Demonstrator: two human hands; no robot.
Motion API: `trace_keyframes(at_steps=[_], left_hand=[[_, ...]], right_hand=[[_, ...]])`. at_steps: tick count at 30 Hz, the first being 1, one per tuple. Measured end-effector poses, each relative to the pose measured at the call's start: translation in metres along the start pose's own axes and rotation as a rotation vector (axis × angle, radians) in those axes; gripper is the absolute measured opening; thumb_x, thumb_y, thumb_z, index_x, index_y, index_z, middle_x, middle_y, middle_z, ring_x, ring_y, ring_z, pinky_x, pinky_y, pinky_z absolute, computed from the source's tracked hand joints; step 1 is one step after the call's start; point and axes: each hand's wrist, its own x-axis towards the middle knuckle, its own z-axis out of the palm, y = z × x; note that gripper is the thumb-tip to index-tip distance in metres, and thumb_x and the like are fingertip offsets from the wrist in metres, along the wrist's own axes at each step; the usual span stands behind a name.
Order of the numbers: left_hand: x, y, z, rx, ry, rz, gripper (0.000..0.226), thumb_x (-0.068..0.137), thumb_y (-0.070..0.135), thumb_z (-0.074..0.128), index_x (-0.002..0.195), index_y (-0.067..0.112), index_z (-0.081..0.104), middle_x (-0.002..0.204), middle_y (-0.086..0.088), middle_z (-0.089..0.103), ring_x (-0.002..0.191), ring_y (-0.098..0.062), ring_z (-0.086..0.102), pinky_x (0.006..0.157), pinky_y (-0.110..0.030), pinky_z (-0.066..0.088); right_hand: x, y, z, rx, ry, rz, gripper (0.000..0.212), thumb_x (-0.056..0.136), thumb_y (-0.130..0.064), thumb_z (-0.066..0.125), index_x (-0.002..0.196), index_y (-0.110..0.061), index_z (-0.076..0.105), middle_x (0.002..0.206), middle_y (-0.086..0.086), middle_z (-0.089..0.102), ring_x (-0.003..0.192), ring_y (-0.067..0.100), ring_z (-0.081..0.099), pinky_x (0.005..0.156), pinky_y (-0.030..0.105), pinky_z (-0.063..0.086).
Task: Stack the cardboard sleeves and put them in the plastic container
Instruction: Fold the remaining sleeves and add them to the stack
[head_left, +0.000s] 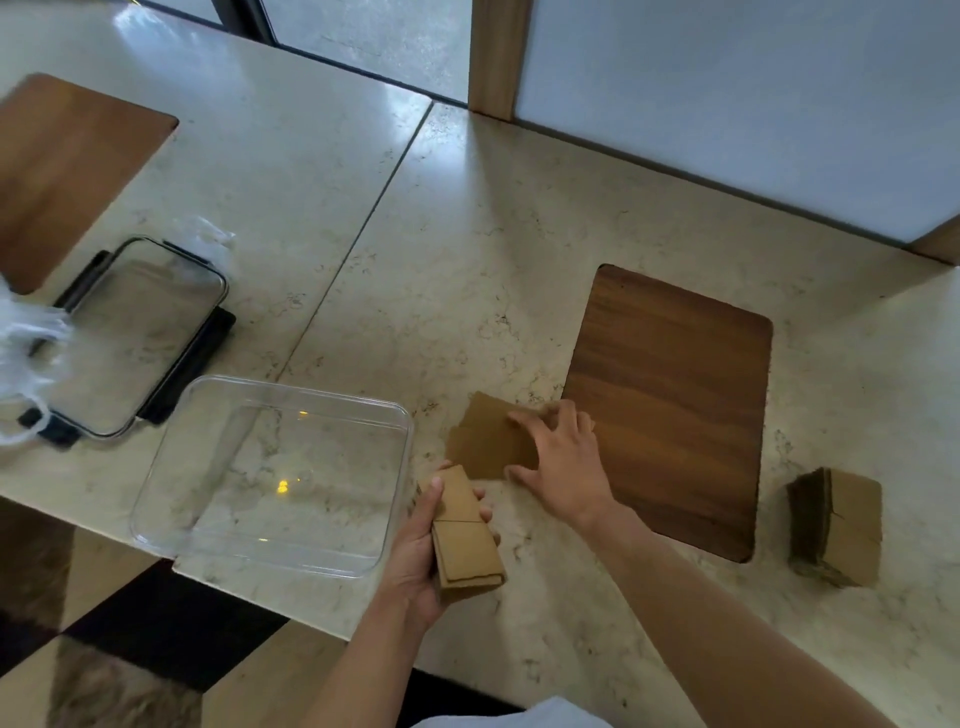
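Head view. My left hand (415, 551) grips a small stack of flattened cardboard sleeves (465, 535), fingers curled round it, its long axis running away from me and tipped slightly left. It sits just right of the plastic container (363, 569), which lies open and holds nothing, at the near edge of the table (467, 249).

My right hand (563, 462) is spread over the loose sleeves (485, 441) lying flat on the table, thumb and fingertips bracketing their right end; whether it has closed on them I cannot tell. These lie just beyond the held stack, left of the right hand, nearer to it than to the left.

A further bundle of sleeves (839, 527) stands well off to the right, past the wooden inlay (670, 405).

Judgement: the loose ones come back toward me and leftward onto the stack.
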Motion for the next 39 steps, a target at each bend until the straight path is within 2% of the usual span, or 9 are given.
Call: trace_keyframes(at_steps=[5, 7, 11, 17, 22, 27, 31, 34, 39], left_hand=[[0.003, 0.004, 0.005, -0.052, -0.069, 0.027, 0.042, 0.075, 0.043, 0.082, 0.113, 0.026, 0.078, 0.104, -0.020, 0.072, 0.081, -0.030, 0.072, 0.071, -0.050, 0.064], [0.004, 0.004, 0.009, -0.059, -0.049, 0.019, 0.042, 0.072, 0.046, 0.083, 0.108, 0.024, 0.078, 0.102, -0.019, 0.071, 0.079, -0.030, 0.071, 0.067, -0.049, 0.064], [0.007, 0.001, 0.012, -0.084, -0.015, -0.024, 0.038, 0.080, 0.049, 0.081, 0.105, 0.020, 0.078, 0.099, -0.019, 0.072, 0.077, -0.030, 0.070, 0.064, -0.048, 0.062], [0.011, -0.009, 0.030, 0.052, -0.035, -0.145, 0.042, 0.083, 0.049, 0.078, 0.114, 0.021, 0.074, 0.100, -0.019, 0.072, 0.075, -0.031, 0.068, 0.063, -0.046, 0.061], [0.013, -0.015, 0.050, 0.294, -0.112, -0.185, 0.043, 0.087, 0.050, 0.075, 0.119, 0.021, 0.076, 0.116, -0.019, 0.076, 0.084, -0.032, 0.073, 0.066, -0.045, 0.061], [0.011, -0.020, 0.064, 0.381, -0.195, -0.194, 0.044, 0.078, 0.036, 0.083, 0.119, 0.023, 0.078, 0.116, -0.016, 0.077, 0.085, -0.028, 0.075, 0.066, -0.043, 0.061], [0.009, -0.023, 0.068, 0.459, -0.204, -0.145, 0.053, 0.069, 0.031, 0.088, 0.121, 0.027, 0.076, 0.120, -0.016, 0.077, 0.090, -0.030, 0.075, 0.071, -0.046, 0.062], [0.008, -0.025, 0.069, 0.486, -0.194, -0.115, 0.058, 0.065, 0.024, 0.089, 0.122, 0.030, 0.076, 0.121, -0.014, 0.077, 0.092, -0.029, 0.074, 0.072, -0.044, 0.062], [0.008, -0.034, 0.067, 0.348, -0.205, -0.145, 0.062, 0.062, 0.010, 0.084, 0.122, 0.022, 0.075, 0.123, -0.022, 0.074, 0.093, -0.038, 0.071, 0.076, -0.050, 0.061]], right_hand=[[-0.003, 0.002, -0.005, 0.339, 0.044, -0.041, 0.027, 0.085, -0.020, 0.083, 0.104, -0.027, 0.064, 0.116, -0.006, 0.058, 0.116, 0.017, 0.052, 0.099, 0.024, 0.039], [-0.010, 0.009, -0.013, 0.536, 0.045, -0.045, 0.033, 0.087, -0.004, 0.078, 0.087, -0.035, 0.066, 0.107, -0.008, 0.066, 0.107, 0.015, 0.060, 0.093, 0.019, 0.045], [-0.032, 0.028, -0.024, 0.800, 0.202, 0.150, 0.045, 0.088, 0.013, 0.066, 0.075, -0.030, 0.070, 0.133, -0.001, 0.052, 0.128, 0.015, 0.047, 0.107, 0.031, 0.044], [-0.057, 0.056, -0.043, 1.656, 0.128, 0.174, 0.054, 0.091, 0.021, 0.036, 0.074, -0.012, 0.076, 0.095, 0.011, 0.072, 0.082, 0.026, 0.072, 0.064, 0.029, 0.059], [-0.072, 0.063, -0.056, 1.560, -0.022, 0.057, 0.034, 0.071, 0.000, 0.048, 0.076, -0.009, 0.080, 0.076, 0.001, 0.069, 0.065, 0.011, 0.060, 0.057, 0.024, 0.050], [-0.080, 0.072, -0.064, 1.272, 0.006, 0.037, 0.047, 0.083, -0.002, 0.062, 0.114, -0.036, 0.073, 0.106, -0.015, 0.069, 0.080, 0.005, 0.065, 0.068, 0.024, 0.055], [-0.082, 0.068, -0.073, 1.059, 0.091, 0.061, 0.041, 0.082, -0.011, 0.061, 0.104, -0.043, 0.073, 0.114, -0.012, 0.066, 0.070, -0.001, 0.061, 0.063, 0.021, 0.051], [-0.085, 0.067, -0.077, 0.913, 0.049, 0.041, 0.037, 0.088, -0.012, 0.066, 0.109, -0.042, 0.073, 0.122, -0.015, 0.065, 0.098, 0.001, 0.066, 0.078, 0.021, 0.055], [-0.090, 0.075, -0.080, 1.311, -0.298, 0.013, 0.067, 0.079, 0.000, 0.072, 0.139, -0.027, 0.063, 0.125, 0.001, 0.068, 0.106, 0.018, 0.068, 0.087, 0.031, 0.057]])
